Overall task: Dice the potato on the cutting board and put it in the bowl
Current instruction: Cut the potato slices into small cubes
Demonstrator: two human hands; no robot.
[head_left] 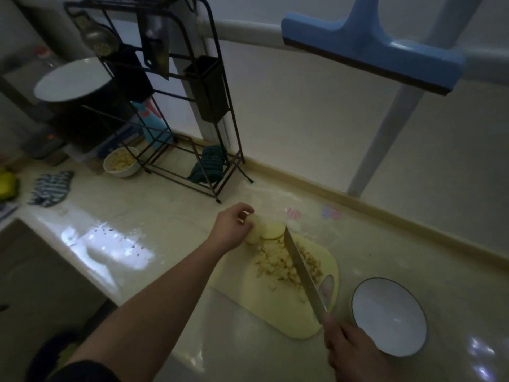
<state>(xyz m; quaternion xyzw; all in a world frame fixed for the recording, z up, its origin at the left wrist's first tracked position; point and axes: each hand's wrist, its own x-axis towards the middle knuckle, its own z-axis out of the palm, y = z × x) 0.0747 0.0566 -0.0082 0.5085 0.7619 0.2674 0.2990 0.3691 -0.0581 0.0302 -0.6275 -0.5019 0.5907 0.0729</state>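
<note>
At frame centre the potato is gripped by the left hand on the board. The knife is clenched by the right hand over the dice. Lower right is seen the bowl; upper left, a rack.

a dim kitchen with a glossy cream counter that meets a pale wall. a black wire rack stands by the wall. a blue squeegee hangs above.

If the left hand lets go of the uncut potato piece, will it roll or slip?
The potato piece looks rounded, so it may rock or roll on the cutting board. Its peeled surface is probably wet and slippery, so the left hand should likely grip firmly.
</note>
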